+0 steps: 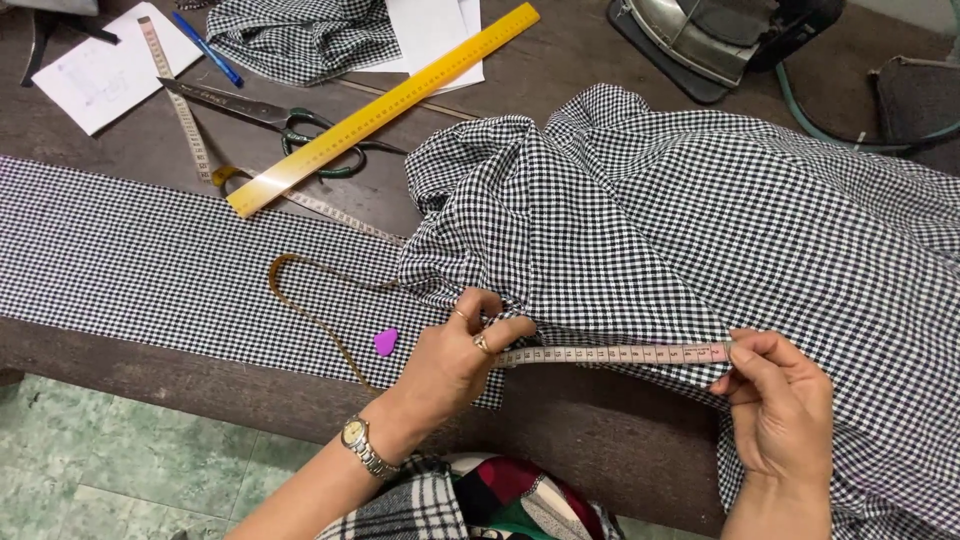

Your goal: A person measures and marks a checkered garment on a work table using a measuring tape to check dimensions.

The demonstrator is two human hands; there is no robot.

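The left hand (455,352), wrist bent back, has its fingers (508,332) pinched shut on one end of the tape measure (615,354), with a pink chalk (386,341) just left of them. The tape runs taut along the checked fabric (700,230) edge to the right hand (785,405), whose fingers pinch its other end at the table (600,440) edge.
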